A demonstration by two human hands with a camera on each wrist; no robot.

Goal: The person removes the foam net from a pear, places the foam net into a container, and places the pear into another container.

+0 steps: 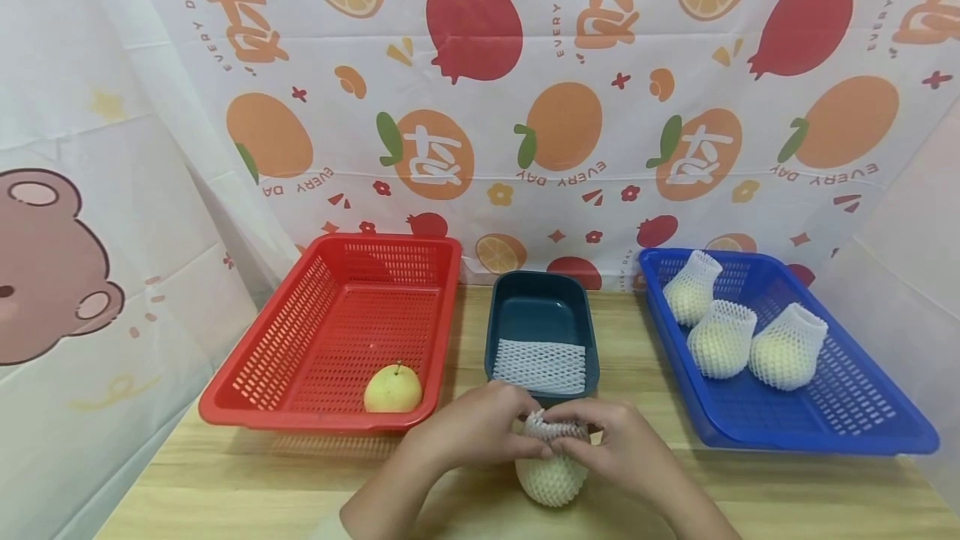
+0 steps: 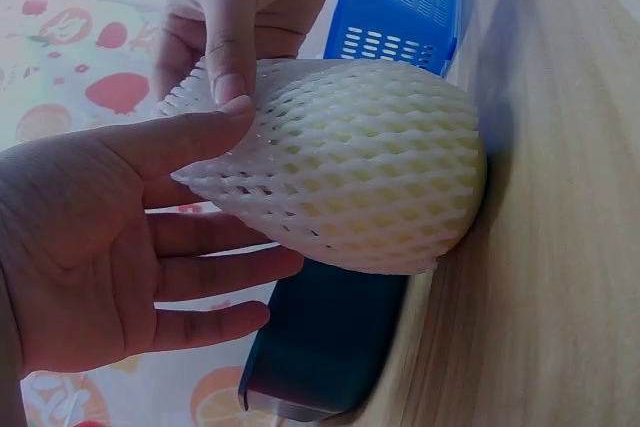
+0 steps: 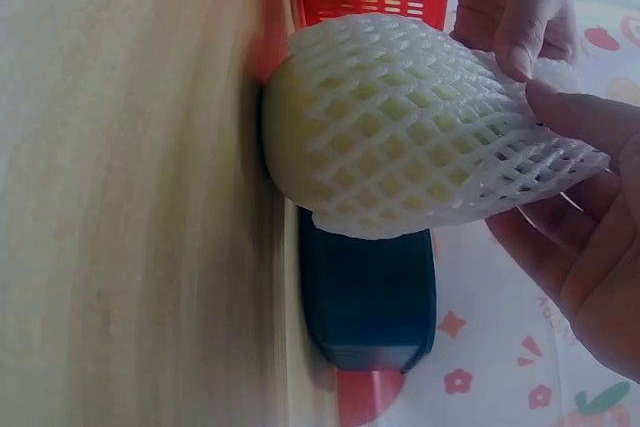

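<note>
A round yellow pear in a white foam net sleeve (image 1: pixel 553 482) rests on the table at the front middle. My left hand (image 1: pixel 491 427) pinches the loose upper end of the sleeve between thumb and fingers. Opposite it, my right hand (image 1: pixel 618 442) pinches the same end from the right. In the left wrist view the foam net (image 2: pixel 370 162) covers most of the fruit, and its bare bottom shows near the tabletop. The right wrist view shows the pear's uncovered bottom (image 3: pixel 285 137) and both thumbs close together at the gathered net.
A red basket (image 1: pixel 442 298) on the left holds one bare yellow pear (image 1: pixel 393 388). Behind my hands stands a dark teal tray (image 1: pixel 542 283) with flat foam nets (image 1: pixel 540 367) inside. The blue basket (image 1: pixel 817 440) on the right holds three netted pears (image 1: pixel 787 348).
</note>
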